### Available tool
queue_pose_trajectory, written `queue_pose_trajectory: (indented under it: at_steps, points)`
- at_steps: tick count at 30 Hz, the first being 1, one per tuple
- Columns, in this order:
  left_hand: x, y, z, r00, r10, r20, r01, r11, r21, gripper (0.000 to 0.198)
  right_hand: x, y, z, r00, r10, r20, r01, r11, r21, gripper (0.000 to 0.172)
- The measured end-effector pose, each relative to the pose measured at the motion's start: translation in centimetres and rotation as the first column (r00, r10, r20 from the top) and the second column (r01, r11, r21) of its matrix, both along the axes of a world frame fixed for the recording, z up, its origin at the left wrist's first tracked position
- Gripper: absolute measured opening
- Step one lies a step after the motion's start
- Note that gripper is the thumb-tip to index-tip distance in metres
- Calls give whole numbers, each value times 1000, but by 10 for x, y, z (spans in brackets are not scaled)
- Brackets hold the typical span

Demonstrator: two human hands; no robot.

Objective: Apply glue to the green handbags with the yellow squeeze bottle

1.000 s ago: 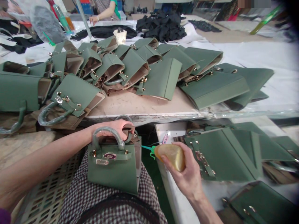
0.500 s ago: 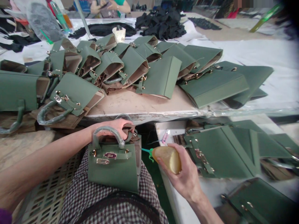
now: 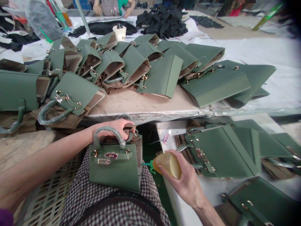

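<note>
A small green handbag (image 3: 114, 174) with a plastic-wrapped handle and metal clasp sits upright on my lap, over a checked apron (image 3: 77, 201). My left hand (image 3: 121, 128) reaches behind the handle and grips the bag's top edge at the back; some fingers are hidden. In my right hand (image 3: 185, 179) is a yellowish squeeze bottle (image 3: 168, 164), tilted sideways, its thin green nozzle (image 3: 148, 164) pointing left. The nozzle tip is at the bag's right side edge; whether it touches I cannot tell.
Many green handbags (image 3: 136, 66) lie crowded on the table ahead. More bags (image 3: 225, 153) rest on a white surface at right, beside a pink clip (image 3: 166, 137). A plastic crate (image 3: 50, 194) stands at lower left. Across the table is another person (image 3: 110, 8) near black material (image 3: 162, 22).
My right hand has lowered the bottle, so the nozzle tip moved down along the bag's side. My left hand and the bag stay nearly still. The other person's hands have moved apart.
</note>
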State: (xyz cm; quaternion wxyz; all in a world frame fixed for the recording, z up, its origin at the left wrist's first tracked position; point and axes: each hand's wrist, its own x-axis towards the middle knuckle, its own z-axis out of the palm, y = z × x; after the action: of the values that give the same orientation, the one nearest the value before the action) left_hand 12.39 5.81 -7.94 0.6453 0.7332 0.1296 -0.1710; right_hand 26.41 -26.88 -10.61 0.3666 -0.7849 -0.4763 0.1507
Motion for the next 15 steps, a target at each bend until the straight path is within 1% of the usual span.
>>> queue_pose_trajectory:
  at_steps: [2,5,8,10,15]
  points:
    - [1,0,1,1000,-6,-1,6,1000,7,33,1,0,0,999,-52,3,52,998,24,45]
    - [2,-1,2,1000,-9,-12,9,1000,30,33,1,5,0,987,-153,49,147,984,101,47]
    - [1,-2,1,1000,-4,-13,4,1000,12,32,1,10,-1,975,-211,72,199,968,151,49]
    - [0,-3,0,1000,8,-3,-8,1000,-2,32,1,11,-3,976,-209,68,197,969,150,50]
    - [-1,-4,-4,1000,22,5,-22,1000,15,31,1,7,-8,988,-152,9,151,986,71,48]
